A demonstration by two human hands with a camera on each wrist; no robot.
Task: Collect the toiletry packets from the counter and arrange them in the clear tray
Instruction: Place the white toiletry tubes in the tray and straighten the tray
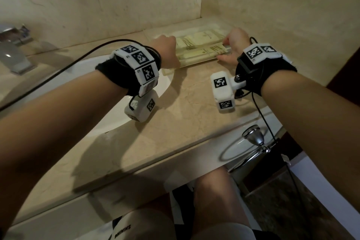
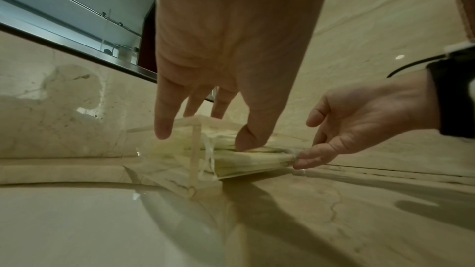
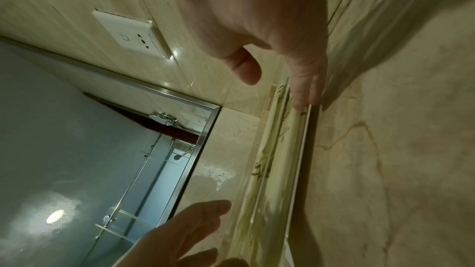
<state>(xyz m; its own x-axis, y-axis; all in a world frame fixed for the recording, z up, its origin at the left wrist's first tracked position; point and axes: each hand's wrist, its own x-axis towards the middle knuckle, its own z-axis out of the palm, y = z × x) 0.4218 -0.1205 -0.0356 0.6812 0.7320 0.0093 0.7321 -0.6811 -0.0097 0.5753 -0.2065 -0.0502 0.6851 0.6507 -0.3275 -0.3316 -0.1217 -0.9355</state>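
A clear tray [image 1: 196, 61] lies on the marble counter in the far corner, with several pale yellow toiletry packets [image 1: 200, 44] flat inside it. My left hand [image 1: 168, 50] is at the tray's left end, fingers spread and straight. In the left wrist view its thumb [image 2: 244, 141] touches the top of the packets [image 2: 246, 159] beside the tray's corner [image 2: 195, 149]. My right hand [image 1: 230, 48] is at the tray's right end. Its straight fingers [image 3: 306, 92] lie against the tray's rim [image 3: 300, 149]; its thumb [image 3: 246, 70] is free. Neither hand grips anything.
A white sink basin [image 1: 116, 122] is sunk into the counter [image 1: 185, 113] left of the tray, with a faucet [image 1: 13, 54] at the far left. Marble walls close in behind and right of the tray. A chrome fitting [image 1: 255, 136] hangs below the counter's front edge.
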